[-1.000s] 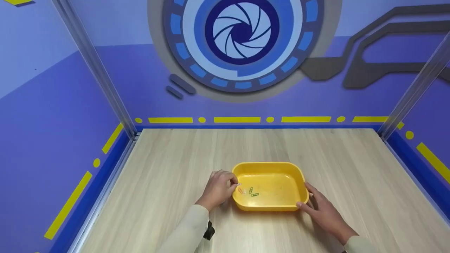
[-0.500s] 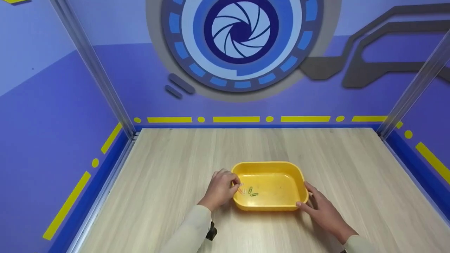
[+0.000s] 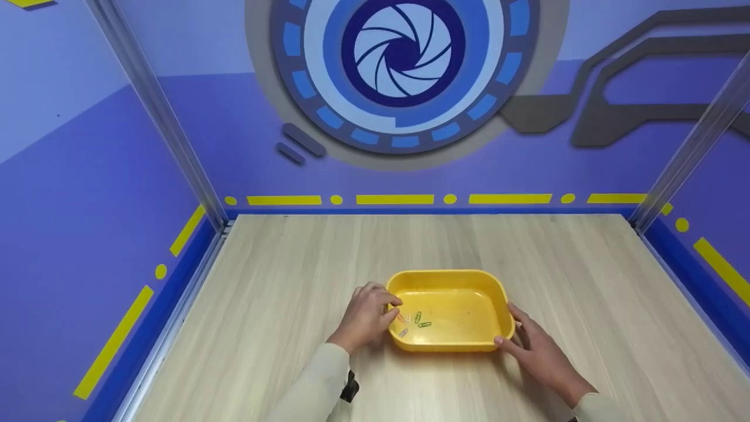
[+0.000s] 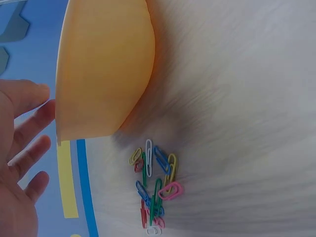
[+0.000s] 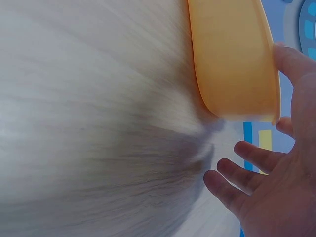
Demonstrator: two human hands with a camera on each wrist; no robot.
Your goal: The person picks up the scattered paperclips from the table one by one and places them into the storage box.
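A yellow plastic bin (image 3: 469, 310) stands on the table in the head view. On its floor, toward the left end, lie several paper clips, among them a green paper clip (image 3: 425, 324) and a pale paper clip (image 3: 403, 332). My left hand (image 3: 366, 313) is over the bin's left rim, thumb and index finger apart, nothing between them. Past the bin in the left wrist view is a loose pile of coloured paper clips (image 4: 155, 192), which the head view does not show. My right hand (image 3: 542, 354) holds the bin's right end between thumb and index finger, its other fingers spread.
The bin sits on a pale wood-grain table (image 3: 281, 275). Blue and purple printed panels (image 3: 222, 135) enclose its back and sides, with metal posts (image 3: 158, 111) at the corners.
The left thumb and index finger have parted. A pale paper clip they pinched now lies on the bin floor near the left front. The right hand has stayed put.
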